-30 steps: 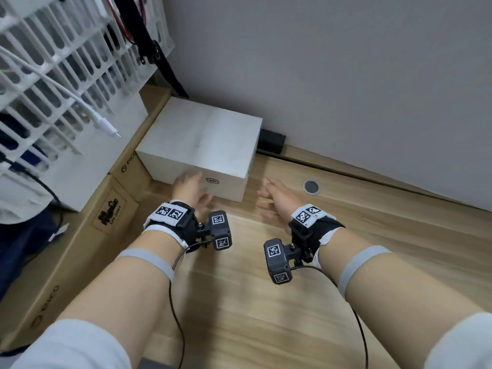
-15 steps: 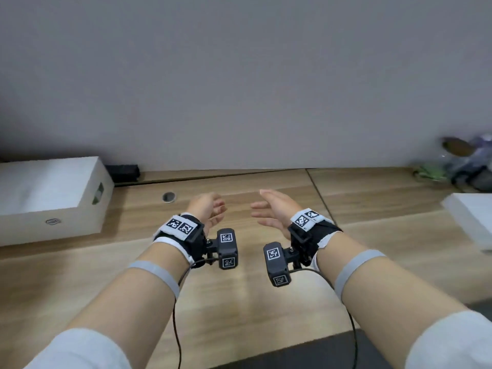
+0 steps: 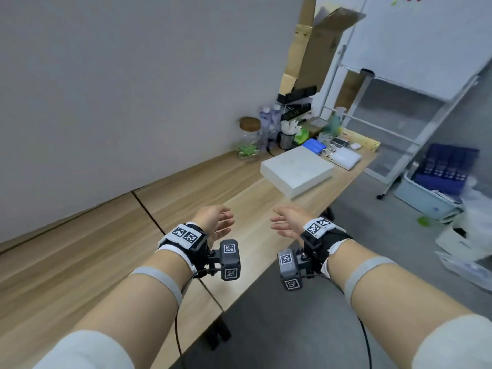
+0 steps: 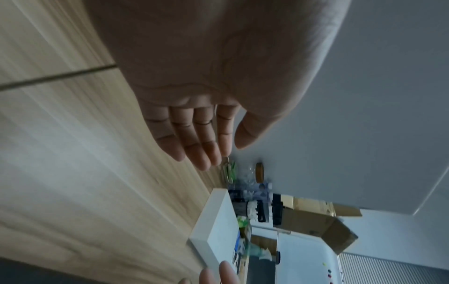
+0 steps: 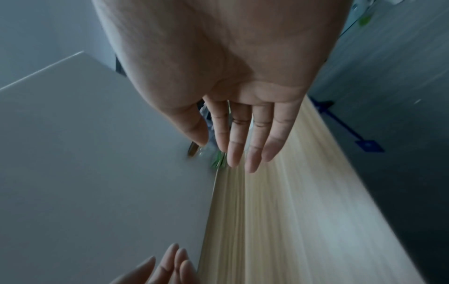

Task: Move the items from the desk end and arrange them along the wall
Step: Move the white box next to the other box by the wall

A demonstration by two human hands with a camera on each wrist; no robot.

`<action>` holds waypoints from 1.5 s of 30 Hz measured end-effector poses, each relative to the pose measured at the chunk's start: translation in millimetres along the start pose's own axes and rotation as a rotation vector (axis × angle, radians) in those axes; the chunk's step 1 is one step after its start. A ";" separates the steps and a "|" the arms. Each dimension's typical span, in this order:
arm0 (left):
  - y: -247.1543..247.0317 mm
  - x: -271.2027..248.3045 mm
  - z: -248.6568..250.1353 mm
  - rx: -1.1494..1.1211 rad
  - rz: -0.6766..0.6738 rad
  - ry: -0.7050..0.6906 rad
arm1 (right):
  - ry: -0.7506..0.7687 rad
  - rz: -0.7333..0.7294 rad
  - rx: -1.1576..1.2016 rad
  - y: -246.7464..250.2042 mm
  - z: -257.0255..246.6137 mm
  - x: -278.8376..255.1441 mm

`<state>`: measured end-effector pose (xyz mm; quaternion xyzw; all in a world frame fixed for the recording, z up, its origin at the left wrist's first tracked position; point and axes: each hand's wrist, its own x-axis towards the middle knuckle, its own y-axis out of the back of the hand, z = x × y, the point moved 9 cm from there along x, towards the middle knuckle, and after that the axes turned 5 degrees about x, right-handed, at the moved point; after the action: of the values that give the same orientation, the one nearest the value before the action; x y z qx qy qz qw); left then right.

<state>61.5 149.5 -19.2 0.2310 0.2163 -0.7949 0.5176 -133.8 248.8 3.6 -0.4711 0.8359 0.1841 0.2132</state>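
Observation:
A flat white box (image 3: 296, 170) lies near the desk's far end, by its front edge; the left wrist view shows this box (image 4: 216, 228) from the side. Behind it stand a cork-lidded glass jar (image 3: 249, 138), a black pen cup (image 3: 287, 138), a blue case (image 3: 315, 146) and white chargers (image 3: 344, 158). My left hand (image 3: 219, 222) and right hand (image 3: 283, 222) hover over the wooden desk (image 3: 186, 203), palms facing each other, fingers straight, holding nothing. Both hands are well short of the white box.
A grey wall (image 3: 133, 89) runs along the desk's back edge. A tall cardboard box (image 3: 316, 49) and a whiteboard on a wheeled stand (image 3: 415, 49) stand past the desk end. A pale bin (image 3: 431, 193) with dark blue contents sits on the grey floor at right.
The view has swung right from the white box by the wall at the left end to the desk's right end. Both hands left that box and now float empty.

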 end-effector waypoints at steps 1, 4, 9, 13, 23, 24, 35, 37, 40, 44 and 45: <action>-15.1 9.8 1.8 0.011 -0.014 0.004 | -0.007 0.011 0.006 14.6 1.1 8.3; -54.3 43.9 6.0 0.018 -0.048 0.018 | -0.016 0.045 0.001 47.5 -0.6 33.5; -111.6 114.9 12.0 -0.009 -0.063 0.062 | -0.014 0.060 -0.031 92.4 -16.6 96.5; -156.0 184.6 19.5 -0.045 -0.051 0.089 | -0.027 0.097 -0.071 134.0 -40.1 168.9; -224.9 295.8 40.5 -0.028 0.036 0.221 | -0.112 0.120 -0.308 243.8 -89.1 325.0; -228.0 301.5 41.7 -0.015 0.053 0.224 | -0.107 0.135 -0.361 256.2 -92.4 338.7; -261.3 338.3 8.2 0.182 0.455 0.205 | -0.194 -0.140 -0.676 287.0 -77.0 506.6; -268.1 336.0 2.1 0.172 0.526 0.208 | -0.193 -0.183 -0.722 286.8 -75.6 512.9; -268.5 335.0 1.5 0.127 0.630 0.190 | -0.227 -0.255 -0.707 285.3 -75.6 523.3; -271.3 331.5 10.6 0.065 0.648 0.152 | -0.294 -0.321 -0.727 285.4 -69.0 527.2; -268.6 331.1 8.8 0.050 0.646 0.156 | -0.299 -0.344 -0.732 281.9 -69.1 526.9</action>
<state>-306.0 4.5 -179.8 0.3604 0.1511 -0.5748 0.7189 -635.7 -22.3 -187.3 -0.6162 0.5848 0.4964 0.1783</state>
